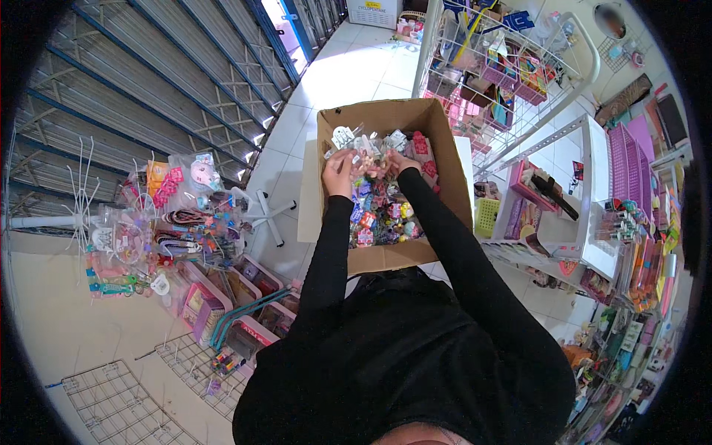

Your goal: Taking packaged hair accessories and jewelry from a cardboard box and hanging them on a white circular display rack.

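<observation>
An open cardboard box [389,258] stands before me, filled with many small packaged trinkets. Inside its far half, my left hand [338,173] and my right hand [401,162] grip a clear plastic packet [367,160] of small pinkish items between them. White cards [342,136] in plastic lie just beyond my left hand. Pink and red packaged pieces [421,146] rest along the box's right wall. Nearer to me, colourful small trinkets [384,214] cover the box's contents; what lies under them is hidden.
A rotating rack [83,222] hung with packaged accessories stands at left, near a blue folding gate [167,72]. White wire shelving [500,83] with baskets rises at the far right. A white shelf unit [595,183] and a green basket [487,217] are on the right.
</observation>
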The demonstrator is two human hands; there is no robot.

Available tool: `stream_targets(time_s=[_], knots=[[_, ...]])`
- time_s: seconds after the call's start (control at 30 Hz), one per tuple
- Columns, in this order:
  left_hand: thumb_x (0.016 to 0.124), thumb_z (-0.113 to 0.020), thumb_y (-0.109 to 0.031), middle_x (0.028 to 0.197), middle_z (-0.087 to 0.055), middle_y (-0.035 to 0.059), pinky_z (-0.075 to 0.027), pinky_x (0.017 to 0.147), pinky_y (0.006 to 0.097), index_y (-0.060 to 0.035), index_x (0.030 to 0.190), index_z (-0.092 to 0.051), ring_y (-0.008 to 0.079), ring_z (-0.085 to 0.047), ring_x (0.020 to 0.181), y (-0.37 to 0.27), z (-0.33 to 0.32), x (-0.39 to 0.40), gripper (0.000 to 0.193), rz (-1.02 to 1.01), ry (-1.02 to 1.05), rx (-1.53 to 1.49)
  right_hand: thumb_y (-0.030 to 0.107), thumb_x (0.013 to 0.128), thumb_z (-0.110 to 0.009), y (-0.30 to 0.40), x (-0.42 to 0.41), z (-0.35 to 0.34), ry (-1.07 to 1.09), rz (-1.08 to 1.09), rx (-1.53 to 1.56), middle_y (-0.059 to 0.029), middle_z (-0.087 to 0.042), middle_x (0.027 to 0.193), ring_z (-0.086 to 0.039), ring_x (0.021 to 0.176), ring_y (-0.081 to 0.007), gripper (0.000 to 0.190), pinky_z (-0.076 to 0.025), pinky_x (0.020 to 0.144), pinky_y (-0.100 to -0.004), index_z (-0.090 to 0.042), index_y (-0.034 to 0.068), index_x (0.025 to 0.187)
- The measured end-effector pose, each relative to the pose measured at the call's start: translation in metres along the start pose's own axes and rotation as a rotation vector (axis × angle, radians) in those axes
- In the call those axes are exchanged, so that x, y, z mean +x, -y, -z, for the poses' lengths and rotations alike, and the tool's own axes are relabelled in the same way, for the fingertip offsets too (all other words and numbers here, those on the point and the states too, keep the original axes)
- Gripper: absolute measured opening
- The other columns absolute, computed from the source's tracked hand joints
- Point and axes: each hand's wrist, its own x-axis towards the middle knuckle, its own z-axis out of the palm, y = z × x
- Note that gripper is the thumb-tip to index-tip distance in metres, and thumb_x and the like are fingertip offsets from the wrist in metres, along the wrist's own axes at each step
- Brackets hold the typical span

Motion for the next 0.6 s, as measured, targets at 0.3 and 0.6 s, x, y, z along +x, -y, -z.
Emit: stream_targets(time_s=[0.3,0.6], knots=[[0.081,-0.055,-0.008,0.087,-0.061,0.0060,-0.041,0.050,0.0178,-0.0008,0.093,-0.052,0.0052,-0.050,0.060,-0.005,-0.030,-0.002,0.014,0.132,0.062,-0.039,0.007,0.056,-0.074,0.042,-0.001,0.114,0.399,0.244,-1.154,-0.0075,-0.052,0.068,-0.053,0.060,-0.0163,0.062,-0.046,0.052,-0.0318,-0.040,0.008,0.107],[0.080,-0.055,-0.007,0.089,-0.060,0.0063,-0.042,0.055,0.0184,-0.0012,0.092,-0.053,0.0071,-0.052,0.065,0.012,-0.011,0.001,0.013,0.074,0.037,0.047,0.034,0.071,-0.063,0.023,-0.043,0.068,0.270,0.273,-1.726,-0.0037,-0.062,0.070,-0.058,0.060,-0.0137,0.028,-0.049,0.057,-0.0286,-0.065,0.010,0.086]])
